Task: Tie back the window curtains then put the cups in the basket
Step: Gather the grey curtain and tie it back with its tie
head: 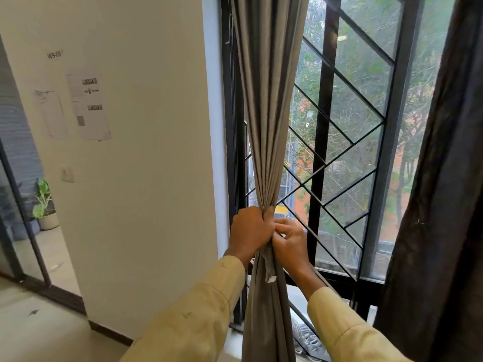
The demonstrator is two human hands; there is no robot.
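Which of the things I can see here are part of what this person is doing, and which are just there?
Part of the job:
- grey pleated fabric curtain, bunched in the left hand
- right hand, working at the bunch
- dark fabric curtain, hanging loose

Just there:
- white printed papers on the wall
- green potted plant
- black metal window grille

Pale tiled floor (39,333), lower left, running back past dark glass-door frame (31,226) into far room. Small dark scrap (33,312) lying on tiles near wall base. Dark skirting (109,333) along foot of white wall, meeting floor. Beyond door frame: white pot (48,220) with leafy plant (41,197) standing on floor, beside darker pot, blurred. Light scrap (55,266) on floor there. Grey coiled thing (307,335) down at window foot, partly hidden by curtain; what it is, unclear.
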